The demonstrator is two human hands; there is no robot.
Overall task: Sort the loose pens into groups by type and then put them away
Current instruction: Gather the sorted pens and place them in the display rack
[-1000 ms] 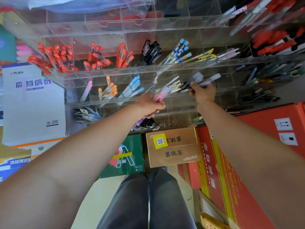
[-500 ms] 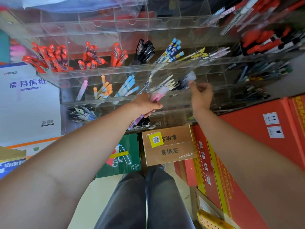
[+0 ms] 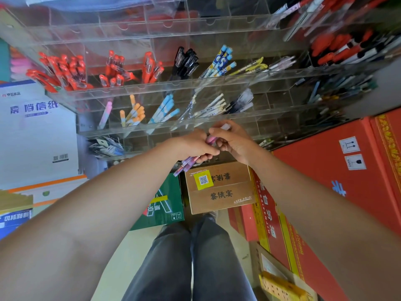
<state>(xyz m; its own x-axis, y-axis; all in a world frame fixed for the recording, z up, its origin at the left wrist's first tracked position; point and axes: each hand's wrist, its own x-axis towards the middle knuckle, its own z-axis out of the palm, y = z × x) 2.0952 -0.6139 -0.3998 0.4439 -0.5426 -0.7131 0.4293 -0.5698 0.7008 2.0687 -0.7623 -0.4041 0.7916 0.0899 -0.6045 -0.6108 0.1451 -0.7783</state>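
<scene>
- Left hand [image 3: 191,146]: fingers clenched round a pen bundle [image 3: 186,165], purple ends jutting below them, the rest hidden.
- Right hand [image 3: 235,141]: fingers pinch a pink pen [image 3: 211,139], mostly covered, beside the left fingers.
- Clear pen rack [image 3: 152,127] just beyond the fingertips.

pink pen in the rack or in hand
In hand: left hand and right hand both hold the pink pen, outside the rack.
</scene>
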